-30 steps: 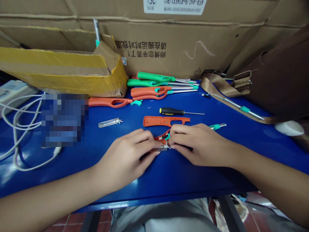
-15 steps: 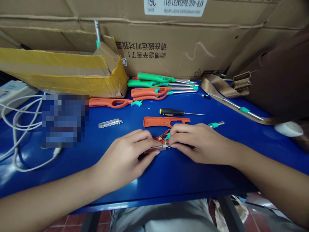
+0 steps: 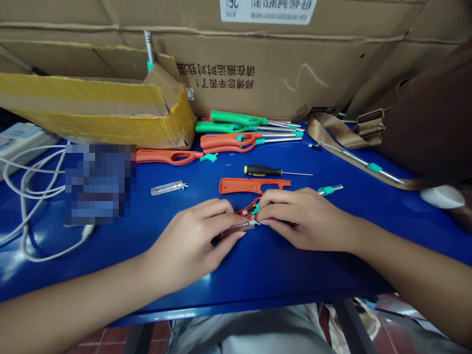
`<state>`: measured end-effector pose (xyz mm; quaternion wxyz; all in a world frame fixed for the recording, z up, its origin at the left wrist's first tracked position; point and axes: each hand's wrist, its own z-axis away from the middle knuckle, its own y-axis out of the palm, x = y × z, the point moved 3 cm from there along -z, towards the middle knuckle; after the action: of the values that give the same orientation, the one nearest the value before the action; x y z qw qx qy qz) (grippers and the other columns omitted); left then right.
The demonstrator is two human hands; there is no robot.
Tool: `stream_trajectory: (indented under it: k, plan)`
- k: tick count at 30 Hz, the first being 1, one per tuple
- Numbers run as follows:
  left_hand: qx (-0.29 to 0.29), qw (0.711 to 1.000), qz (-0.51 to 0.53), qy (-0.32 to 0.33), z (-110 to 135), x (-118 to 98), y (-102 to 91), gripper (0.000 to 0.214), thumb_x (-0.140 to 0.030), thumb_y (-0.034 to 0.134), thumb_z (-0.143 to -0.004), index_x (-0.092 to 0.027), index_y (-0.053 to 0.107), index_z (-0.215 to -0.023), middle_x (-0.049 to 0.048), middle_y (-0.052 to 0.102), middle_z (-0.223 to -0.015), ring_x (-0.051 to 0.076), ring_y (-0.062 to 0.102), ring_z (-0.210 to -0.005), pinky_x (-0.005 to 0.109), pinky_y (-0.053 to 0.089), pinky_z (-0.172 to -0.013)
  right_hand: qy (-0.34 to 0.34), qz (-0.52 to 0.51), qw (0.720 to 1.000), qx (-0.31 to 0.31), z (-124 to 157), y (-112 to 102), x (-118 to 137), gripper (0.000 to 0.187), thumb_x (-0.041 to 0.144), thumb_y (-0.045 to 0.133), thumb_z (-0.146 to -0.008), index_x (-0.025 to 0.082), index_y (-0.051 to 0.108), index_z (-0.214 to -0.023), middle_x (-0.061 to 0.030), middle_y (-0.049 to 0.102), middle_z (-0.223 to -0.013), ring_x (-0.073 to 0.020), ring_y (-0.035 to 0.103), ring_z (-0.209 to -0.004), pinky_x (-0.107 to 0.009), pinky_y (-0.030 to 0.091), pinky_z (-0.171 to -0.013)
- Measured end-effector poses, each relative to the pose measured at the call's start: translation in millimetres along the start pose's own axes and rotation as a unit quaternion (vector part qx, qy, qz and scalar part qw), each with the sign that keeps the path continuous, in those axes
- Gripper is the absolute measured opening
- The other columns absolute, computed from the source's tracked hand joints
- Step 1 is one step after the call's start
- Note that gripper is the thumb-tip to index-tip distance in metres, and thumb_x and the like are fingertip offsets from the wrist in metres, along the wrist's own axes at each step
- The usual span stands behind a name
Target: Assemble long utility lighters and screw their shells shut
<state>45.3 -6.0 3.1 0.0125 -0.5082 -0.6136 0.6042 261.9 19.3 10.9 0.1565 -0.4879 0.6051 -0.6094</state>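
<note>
Orange shell half (image 3: 236, 185) — black-and-yellow screwdriver (image 3: 263, 170)

The left hand (image 3: 201, 231) and right hand (image 3: 306, 216) are bare, as are the left forearm (image 3: 92, 290) at the lower left of the frame and the right forearm (image 3: 413, 265) at the lower right, both smooth in outline and narrowing toward the wrist. The fingers (image 3: 223, 222) are slender, with a short thumbnail discernible on the left hand. A pale grey garment (image 3: 239, 332), matte and softly creased, covers the lap at bottom centre; its cut cannot be determined.
</note>
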Motion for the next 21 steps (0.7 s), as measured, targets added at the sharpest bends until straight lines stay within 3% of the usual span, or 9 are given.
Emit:
stream_trajectory:
  k: [21]
  plan:
    - [-0.025, 1.000, 0.001, 0.019, -2.1, -1.6, -3.8, 0.021, -0.016, 0.062, -0.099, -0.016, 0.072, -0.117, 0.0040, 0.065, -0.092, 0.016, 0.062, -0.085, 0.028, 0.052, -0.074, -0.016, -0.017, 0.999, -0.043, -0.1, -0.1, 2.3, 0.016, 0.018, 0.054, -0.103, 0.021, 0.070, -0.105, -0.0028, 0.072, -0.108, -0.0133, 0.069, -0.089, -0.024, 0.045, -0.070]
